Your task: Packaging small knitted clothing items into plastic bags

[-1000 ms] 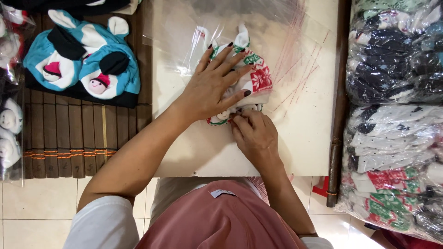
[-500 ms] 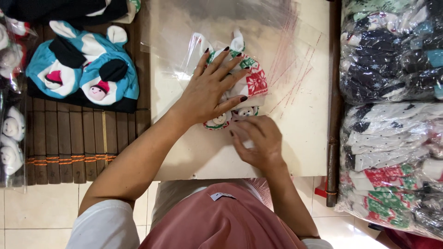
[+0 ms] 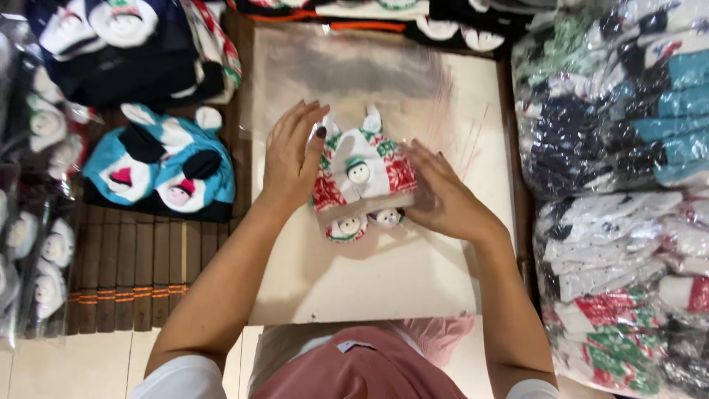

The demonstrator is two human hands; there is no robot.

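A clear plastic packet of red, green and white patterned socks (image 3: 360, 176) with small round faces lies on a pale board (image 3: 384, 281). My left hand (image 3: 293, 157) rests flat against the packet's left side, fingers pointing up. My right hand (image 3: 442, 192) presses against its right side. Both hands hold the packet between them. Small white ear shapes stick out at the packet's top.
A stack of clear plastic bags (image 3: 369, 74) lies at the board's far end. Blue animal-face socks (image 3: 159, 166) sit on a dark slatted mat (image 3: 133, 266) to the left. Piles of bagged socks (image 3: 620, 185) fill the right side, more dark socks (image 3: 125, 52) at upper left.
My left hand lifted off the top of the packet and moved to its left side. My right hand shifted from the packet's lower edge to its right side. The view came closer.
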